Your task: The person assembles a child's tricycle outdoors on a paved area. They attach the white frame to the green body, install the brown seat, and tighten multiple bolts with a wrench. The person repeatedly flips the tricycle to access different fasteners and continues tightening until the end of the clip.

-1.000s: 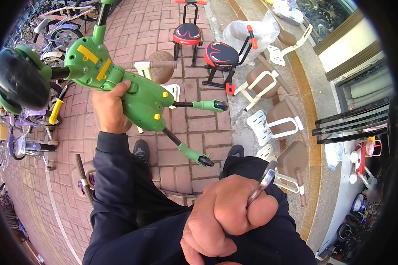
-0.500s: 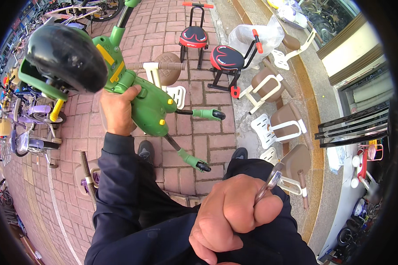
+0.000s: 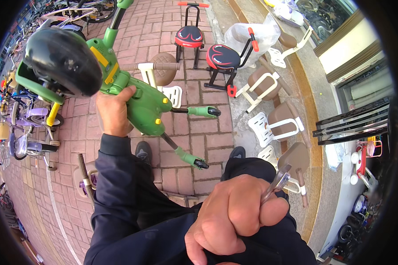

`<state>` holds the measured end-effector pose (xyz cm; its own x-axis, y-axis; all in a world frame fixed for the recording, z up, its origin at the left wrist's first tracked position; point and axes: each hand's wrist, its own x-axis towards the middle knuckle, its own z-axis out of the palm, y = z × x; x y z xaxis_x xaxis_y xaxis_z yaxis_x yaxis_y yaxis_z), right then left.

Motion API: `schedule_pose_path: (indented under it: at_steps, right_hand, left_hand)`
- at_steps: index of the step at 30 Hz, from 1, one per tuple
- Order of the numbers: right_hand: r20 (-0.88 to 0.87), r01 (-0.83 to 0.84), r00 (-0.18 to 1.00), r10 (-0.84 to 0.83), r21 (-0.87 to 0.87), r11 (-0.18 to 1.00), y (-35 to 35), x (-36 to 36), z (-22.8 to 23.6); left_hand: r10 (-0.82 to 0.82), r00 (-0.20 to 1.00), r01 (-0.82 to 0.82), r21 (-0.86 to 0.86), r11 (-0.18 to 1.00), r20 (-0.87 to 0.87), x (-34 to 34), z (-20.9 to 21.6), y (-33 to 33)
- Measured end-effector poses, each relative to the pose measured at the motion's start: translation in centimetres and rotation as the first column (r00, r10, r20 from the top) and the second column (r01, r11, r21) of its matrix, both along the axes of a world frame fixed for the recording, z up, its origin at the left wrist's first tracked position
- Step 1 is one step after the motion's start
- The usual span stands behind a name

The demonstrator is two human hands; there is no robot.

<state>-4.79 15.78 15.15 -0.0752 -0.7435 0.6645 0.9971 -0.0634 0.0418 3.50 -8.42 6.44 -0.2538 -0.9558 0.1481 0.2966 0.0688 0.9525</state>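
Note:
My left hand (image 3: 115,110) grips the green child's scooter (image 3: 148,112) at its body, holding it tilted above the brick paving. A large black wheel (image 3: 62,62) faces up close to me at the upper left. Two green legs with small black wheels stick out toward the right, the nearer wheel (image 3: 201,164) hanging over the bricks between my shoes. In front of my lap my right hand (image 3: 234,216) is closed around a shiny metal wrench (image 3: 277,180). Only the tool's end shows beyond my fingers; the rest is hidden in them.
Two black-and-red child seats (image 3: 225,57) stand ahead. Brown-and-cream child seats (image 3: 269,86) line the stone step (image 3: 316,145) at right, and another seat (image 3: 87,174) is beside my left arm. Children's bikes (image 3: 35,115) are parked at left. Black metal rails (image 3: 349,126) jut out at right.
The wrench and my right hand have shifted slightly right and turned a little. My left hand keeps its grip on the scooter. The whole view has moved slightly.

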Motion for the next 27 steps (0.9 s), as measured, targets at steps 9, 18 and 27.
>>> schedule_pose_path:
  at_steps: [9,18,27]
  right_hand:
    - [-0.138,-0.069,0.989,0.06,-0.058,0.996,0.0,-1.2,-0.3]
    - [-0.014,0.047,0.999,-0.049,-0.139,0.989,-0.3,0.4,-1.3]
    - [-0.119,-0.034,0.992,0.028,-0.051,0.998,-0.1,-1.3,0.2]
  left_hand:
    - [0.04,0.998,-0.04,-0.008,0.999,0.039,0.0,-0.3,-0.3]
    - [0.008,1.0,-0.008,0.022,1.0,-0.007,-0.1,-0.2,-0.1]
    - [0.012,1.0,-0.012,0.02,1.0,0.011,0.0,0.0,-0.1]
